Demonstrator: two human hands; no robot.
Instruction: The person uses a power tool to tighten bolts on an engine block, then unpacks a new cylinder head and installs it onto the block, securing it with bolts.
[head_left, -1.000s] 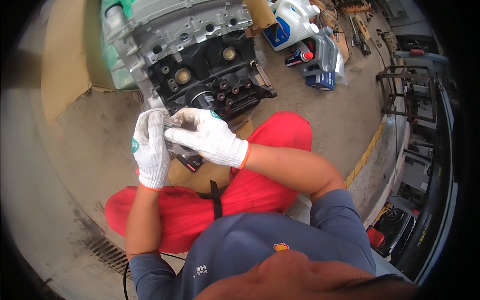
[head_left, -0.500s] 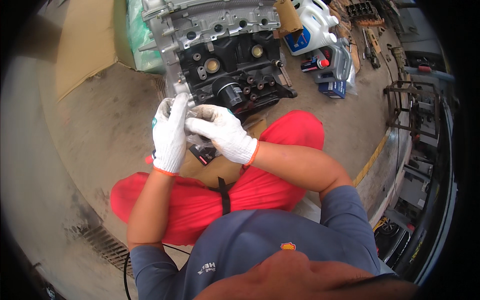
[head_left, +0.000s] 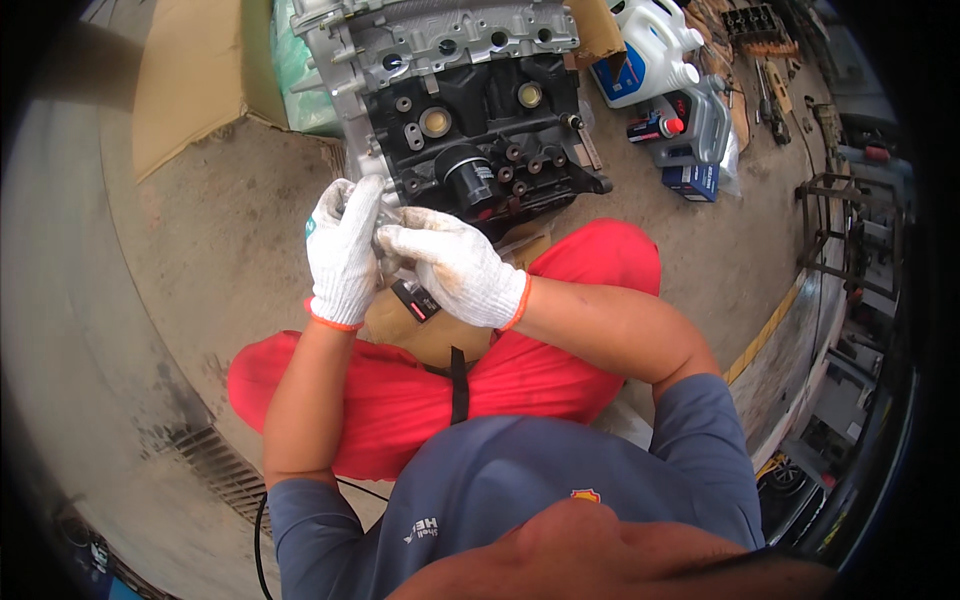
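Both my hands wear white knit gloves with orange cuffs and meet just in front of the engine. My left hand point(head_left: 342, 248) is closed, thumb and fingers pinching a crumpled clear plastic bag point(head_left: 388, 264). From the other side, my right hand point(head_left: 458, 264) grips the same bag with bent fingers; whatever is inside is hidden. Beyond the hands stands an engine point(head_left: 455, 115) with a silver head, black block and black oil filter point(head_left: 466, 184). Below my fingers, a small black box point(head_left: 414, 299) lies on a piece of cardboard point(head_left: 385, 325) between my red-trousered legs.
A large cardboard box point(head_left: 190, 85) with green plastic wrap point(head_left: 300, 75) stands left of the engine. To its right are white jugs point(head_left: 640, 60), a grey jug point(head_left: 704, 135), a red-capped bottle point(head_left: 655, 128) and a blue box point(head_left: 692, 182). Farther right is a metal frame point(head_left: 848, 235).
My right fingers have drawn in closer to my left hand, and less of the clear bag shows. The whole view has shifted slightly, so the engine sits a little lower and farther right.
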